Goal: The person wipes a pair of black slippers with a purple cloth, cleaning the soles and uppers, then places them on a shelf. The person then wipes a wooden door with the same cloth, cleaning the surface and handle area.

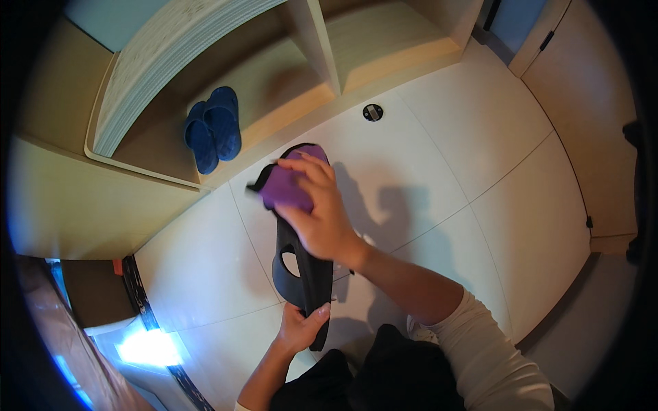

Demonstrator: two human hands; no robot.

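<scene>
A black slide slipper is held on end above the tiled floor, with a hole visible through its foot strap. My left hand grips its lower end, thumb on top. At the upper end, my right hand holds a purple cloth with black edging, pressed against the slipper. That end of the slipper is hidden under the cloth and fingers. The cloth's left corner is blurred.
A pair of blue slippers rests in the left compartment of a wooden shelf unit. A round black scale-like device lies on the floor tiles. A wooden door stands at right, and a bright light glares at lower left.
</scene>
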